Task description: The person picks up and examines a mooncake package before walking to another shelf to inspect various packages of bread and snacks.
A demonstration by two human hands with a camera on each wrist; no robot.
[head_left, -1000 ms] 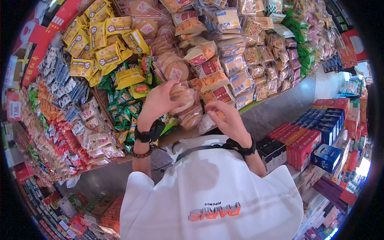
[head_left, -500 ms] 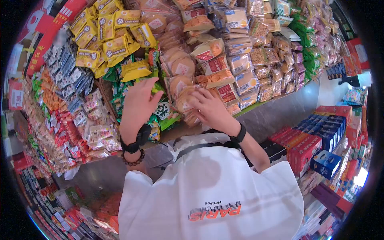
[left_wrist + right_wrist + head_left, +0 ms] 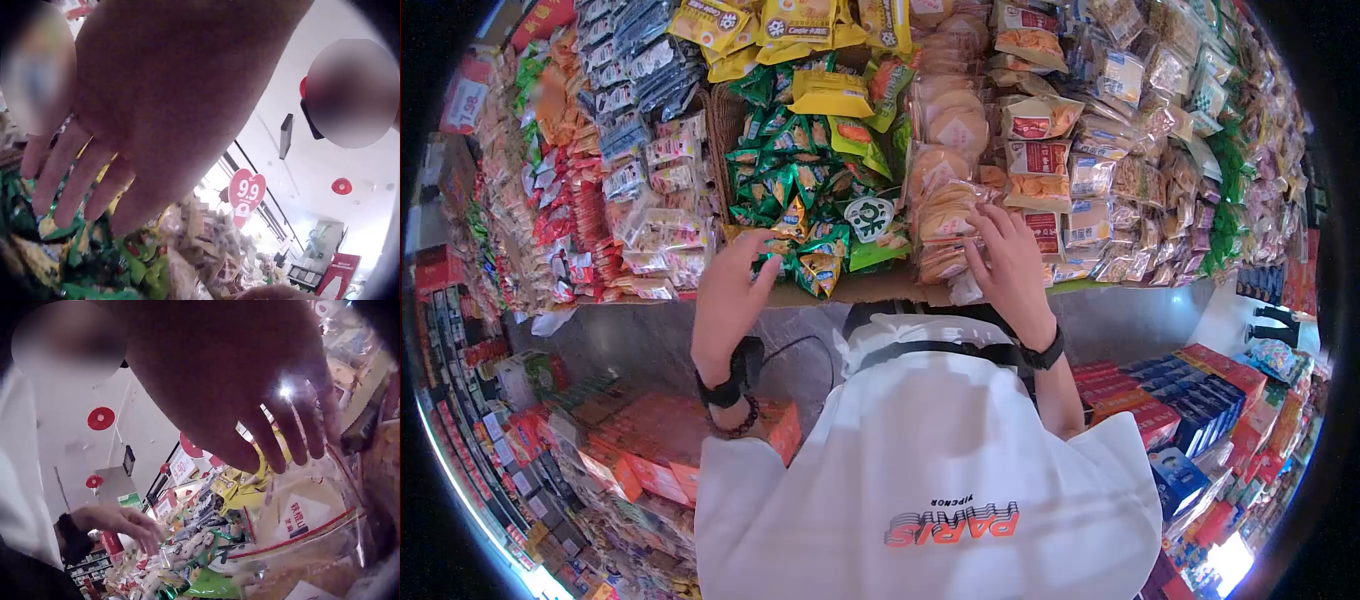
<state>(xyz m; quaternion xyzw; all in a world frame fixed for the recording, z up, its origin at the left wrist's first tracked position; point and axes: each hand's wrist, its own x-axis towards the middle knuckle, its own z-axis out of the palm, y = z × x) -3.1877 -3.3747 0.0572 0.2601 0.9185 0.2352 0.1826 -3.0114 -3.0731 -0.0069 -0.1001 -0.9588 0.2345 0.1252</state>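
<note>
My right hand [image 3: 1012, 268] rests on the front of a column of clear packs of round flat biscuits [image 3: 945, 222], its fingers extended. In the right wrist view those fingers lie over a clear biscuit pack [image 3: 306, 509] with red edging and a printed label. My left hand [image 3: 733, 298] hovers with spread fingers at the front edge of the small green-wrapped snacks [image 3: 785, 185], nothing held in it. The left wrist view shows its fingers [image 3: 75, 181] extended over the green packets. A green bag with a round white logo [image 3: 870, 217] sits between the two hands.
Yellow snack packs [image 3: 800, 25] lie behind the green ones. Bags with red labels [image 3: 1038, 165] stand in a column right of the biscuits. A cardboard bin edge [image 3: 870, 290] runs along the front. Stacked cartons [image 3: 1190, 400] stand on the floor at right.
My left hand has moved off the biscuit packs to the left, over the green snacks. The right hand stays by the biscuits. The head view has turned leftward.
</note>
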